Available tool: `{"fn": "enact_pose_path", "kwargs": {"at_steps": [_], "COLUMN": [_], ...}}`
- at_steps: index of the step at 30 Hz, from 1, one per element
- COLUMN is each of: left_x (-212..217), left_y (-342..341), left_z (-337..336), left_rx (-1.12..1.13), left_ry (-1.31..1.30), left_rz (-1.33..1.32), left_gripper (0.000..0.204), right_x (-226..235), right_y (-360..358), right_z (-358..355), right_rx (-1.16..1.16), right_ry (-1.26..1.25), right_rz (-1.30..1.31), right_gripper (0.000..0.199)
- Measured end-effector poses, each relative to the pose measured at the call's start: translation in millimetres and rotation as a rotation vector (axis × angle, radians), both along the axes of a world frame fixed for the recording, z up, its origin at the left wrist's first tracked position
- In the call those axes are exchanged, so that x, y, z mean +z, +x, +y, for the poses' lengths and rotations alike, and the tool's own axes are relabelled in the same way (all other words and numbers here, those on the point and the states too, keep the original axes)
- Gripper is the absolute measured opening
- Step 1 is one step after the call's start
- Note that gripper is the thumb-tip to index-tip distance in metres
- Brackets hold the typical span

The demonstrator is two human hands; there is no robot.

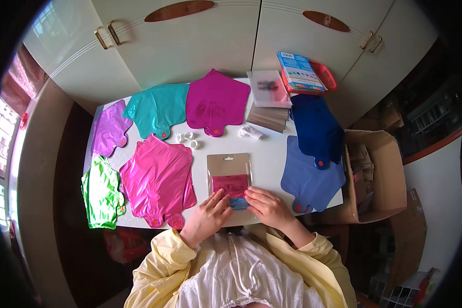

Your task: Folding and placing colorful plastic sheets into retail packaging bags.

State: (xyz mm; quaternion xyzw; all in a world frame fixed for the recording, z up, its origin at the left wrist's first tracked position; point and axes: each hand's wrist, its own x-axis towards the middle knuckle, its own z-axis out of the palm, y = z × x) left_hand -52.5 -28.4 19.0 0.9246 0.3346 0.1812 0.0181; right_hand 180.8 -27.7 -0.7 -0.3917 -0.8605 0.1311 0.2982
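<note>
Yellow sleeves (pixel 161 262) frame left hand (pixel 209 212) and right hand (pixel 268 207), loosely spread on a packet (pixel 228 165) with folded pink foil (pixel 235 185); other foil sheets (pixel 218 102) lie unpacked.

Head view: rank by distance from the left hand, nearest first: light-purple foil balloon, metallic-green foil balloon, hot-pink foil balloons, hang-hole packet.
From the left hand:
1. Hang-hole packet, under its fingertips
2. Hot-pink foil balloons, to its left
3. Metallic-green foil balloon, farther left
4. Light-purple foil balloon, upper left, beyond the green
</note>
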Motion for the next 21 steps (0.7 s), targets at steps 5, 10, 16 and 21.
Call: {"fn": "enact_pose_path", "kwargs": {"at_steps": [5,10,16,21], "left_x": [5,-11,-17,-24], "left_y": [8,29,58,68], "left_z": [-6,-28,-38,-33], "left_rx": [0.022,0.038,0.106,0.234], "left_ry": [0.030,-0.116,-0.120,-0.269], "left_rz": [-0.043,-0.110,-0.201,-0.218], "left_gripper": [0.020,0.027,0.022,0.007], "right_x": [4,8,7,7], "right_y": [8,7,8,9], "right_z": [-1,-2,-3,-2], "right_rx": [0.053,0.053,0.048,0.058], "right_ry": [-0.036,-0.041,-0.054,-0.058], "right_rz": [-0.037,-0.089,-0.086,-0.081], "right_gripper": [0.038,0.039,0.034,0.034]}}
